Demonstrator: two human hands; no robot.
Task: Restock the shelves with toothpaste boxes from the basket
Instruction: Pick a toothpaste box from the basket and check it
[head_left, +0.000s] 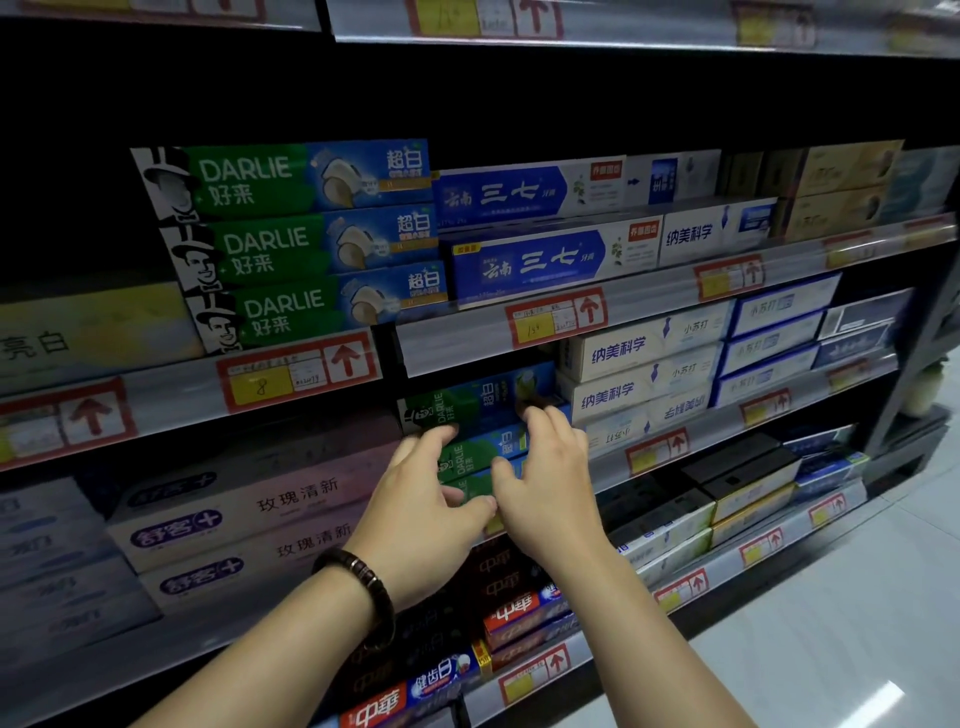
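cardboard should feel light, stiff, easily dented: your left hand (423, 512) and right hand (548, 488) pinch the darlie toothpaste boxes (465, 457), fingers (540, 422) above, thumbs (479, 503) below; hold edges.

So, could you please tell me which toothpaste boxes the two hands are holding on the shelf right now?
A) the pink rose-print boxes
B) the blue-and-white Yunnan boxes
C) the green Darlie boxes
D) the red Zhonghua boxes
C: the left hand and the right hand both grip the small stack of green Darlie boxes, with fingers reaching over the top box.
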